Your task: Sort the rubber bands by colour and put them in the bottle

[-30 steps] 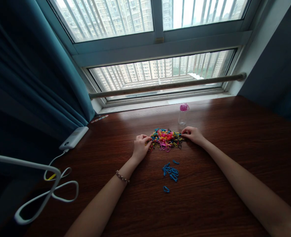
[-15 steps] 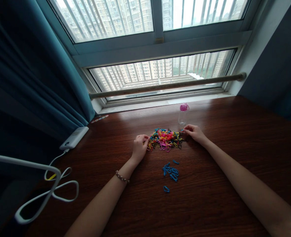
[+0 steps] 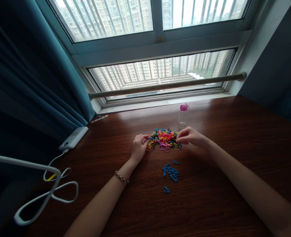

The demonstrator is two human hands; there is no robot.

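Observation:
A mixed heap of small elastic hair bands (image 3: pixel 163 140) in pink, red, yellow, black and blue lies on the brown wooden table (image 3: pixel 234 138). At its left edge, my left hand (image 3: pixel 139 145) is closed in a pinch, with a bit of a blue band at the fingertips. My right hand (image 3: pixel 188 136) reaches over the heap's right end, thumb and fingers pinched together; what they hold, if anything, is hidden. Nearer to me is a small separate group of blue hair bands (image 3: pixel 171 171), with a single blue hair band (image 3: pixel 166 189) apart from it.
Behind the heap stands a clear bottle with a pink lid (image 3: pixel 184 113). A white power strip (image 3: pixel 73 138) with a white cable (image 3: pixel 58 194) lies at the left, beside a blue curtain (image 3: pixel 68 72). A window with a rail (image 3: pixel 165 86) borders the table's far side.
My right hand has shifted left and slightly toward me, from the heap's far right edge onto its right end. My left hand has barely moved.

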